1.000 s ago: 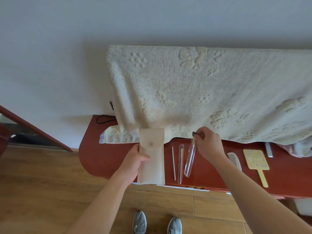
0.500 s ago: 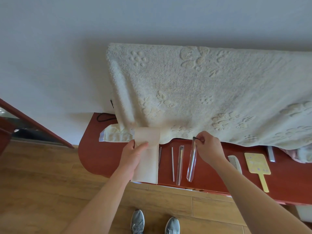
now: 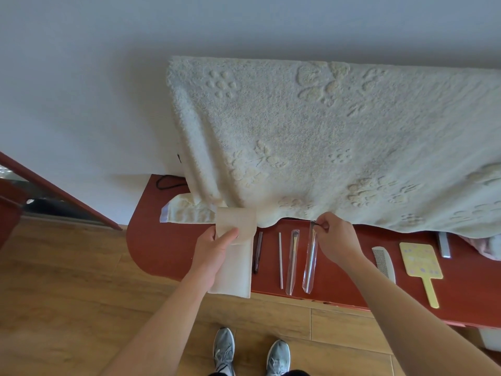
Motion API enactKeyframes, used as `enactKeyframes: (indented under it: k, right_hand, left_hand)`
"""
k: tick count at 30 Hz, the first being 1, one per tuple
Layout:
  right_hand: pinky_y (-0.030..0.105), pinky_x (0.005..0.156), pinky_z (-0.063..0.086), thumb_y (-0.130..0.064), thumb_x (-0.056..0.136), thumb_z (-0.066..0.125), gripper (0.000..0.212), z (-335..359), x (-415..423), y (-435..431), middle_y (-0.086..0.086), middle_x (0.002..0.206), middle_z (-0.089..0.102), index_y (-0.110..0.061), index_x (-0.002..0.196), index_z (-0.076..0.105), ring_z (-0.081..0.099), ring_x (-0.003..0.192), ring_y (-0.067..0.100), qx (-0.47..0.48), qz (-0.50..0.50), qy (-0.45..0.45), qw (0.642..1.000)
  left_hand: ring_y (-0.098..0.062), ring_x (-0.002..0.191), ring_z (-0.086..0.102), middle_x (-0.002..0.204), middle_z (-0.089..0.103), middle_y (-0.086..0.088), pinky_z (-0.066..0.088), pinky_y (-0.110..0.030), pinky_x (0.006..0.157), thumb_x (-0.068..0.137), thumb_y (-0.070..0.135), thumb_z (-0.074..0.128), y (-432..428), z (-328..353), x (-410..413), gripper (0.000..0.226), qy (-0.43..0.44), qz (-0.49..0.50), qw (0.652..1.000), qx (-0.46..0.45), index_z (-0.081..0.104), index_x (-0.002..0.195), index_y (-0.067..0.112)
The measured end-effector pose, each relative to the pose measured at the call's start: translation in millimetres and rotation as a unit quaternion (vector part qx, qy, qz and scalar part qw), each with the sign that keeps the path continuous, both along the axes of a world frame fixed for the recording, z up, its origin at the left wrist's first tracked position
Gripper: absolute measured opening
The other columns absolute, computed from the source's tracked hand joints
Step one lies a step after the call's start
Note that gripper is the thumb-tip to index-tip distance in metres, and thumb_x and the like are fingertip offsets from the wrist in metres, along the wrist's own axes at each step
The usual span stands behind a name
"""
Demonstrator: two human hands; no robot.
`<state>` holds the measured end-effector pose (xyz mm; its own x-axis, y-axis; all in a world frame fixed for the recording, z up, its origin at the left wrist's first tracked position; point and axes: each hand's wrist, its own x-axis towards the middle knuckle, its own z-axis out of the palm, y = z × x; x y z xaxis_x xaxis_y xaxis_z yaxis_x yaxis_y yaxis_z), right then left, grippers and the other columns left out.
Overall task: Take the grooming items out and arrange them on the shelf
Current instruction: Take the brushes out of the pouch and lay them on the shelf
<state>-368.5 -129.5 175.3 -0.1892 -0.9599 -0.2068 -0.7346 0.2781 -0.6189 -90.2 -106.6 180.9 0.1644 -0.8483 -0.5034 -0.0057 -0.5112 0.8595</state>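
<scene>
A beige fabric pouch [image 3: 238, 272] lies on the red shelf [image 3: 162, 245], its flap lifted. My left hand [image 3: 217, 248] grips the pouch near the flap. My right hand [image 3: 334, 238] pinches the top end of a clear plastic sleeve [image 3: 310, 263] with a dark item in it, its lower end resting on the shelf. Laid in a row between the hands are a dark slim tool [image 3: 257, 252], a thin white stick [image 3: 280, 260] and a brush in a clear sleeve [image 3: 292, 263].
A white comb [image 3: 383, 263], a yellow hand mirror [image 3: 421, 267] and a metal file [image 3: 444, 244] lie further right. A large cream towel [image 3: 325, 142] hangs over the shelf's back. A black cord [image 3: 166, 183] lies at the left rear. Wooden floor and my shoes are below.
My left hand has flipped the pouch flap up and shifted the pouch left, which uncovered the dark slim tool. My right hand still holds the clear sleeve in about the same place.
</scene>
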Motion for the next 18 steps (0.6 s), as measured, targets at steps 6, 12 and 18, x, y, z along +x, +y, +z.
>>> enactKeyframes:
  k: [6,12,18]
  right_hand:
    - [0.027,0.062,0.048,-0.018,0.093,0.057,0.004,1.9,3.8,-2.3,-0.007,0.078,0.062,-0.021,0.094,0.06,0.059,0.071,0.014,0.0,0.003,0.0,1.0]
    - [0.028,0.063,0.048,-0.018,0.093,0.057,0.005,2.9,6.3,-1.3,-0.008,0.076,0.061,-0.02,0.095,0.061,0.061,0.073,0.016,0.001,0.004,0.005,1.0]
    - [0.017,0.057,0.042,-0.018,0.093,0.057,0.005,3.4,5.8,-3.8,-0.013,0.077,0.058,-0.021,0.095,0.06,0.057,0.07,0.007,-0.001,0.0,0.006,1.0]
  left_hand:
    - [-0.02,0.1,0.069,0.098,0.075,0.005,0.052,-0.051,0.097,0.069,0.047,0.083,-1.6,1.6,3.4,0.041,0.014,-0.013,1.0,-0.001,0.071,0.103,0.027]
    - [-0.02,0.099,0.069,0.096,0.075,0.005,0.052,-0.051,0.096,0.068,0.04,0.081,-3.0,2.9,5.8,0.034,0.02,-0.01,1.0,-0.015,0.072,0.099,0.028]
    - [-0.013,0.103,0.067,0.105,0.074,0.009,0.049,-0.04,0.098,0.08,0.033,0.08,-7.2,-2.0,8.8,0.034,0.037,-0.015,0.999,-0.026,0.068,0.111,0.028]
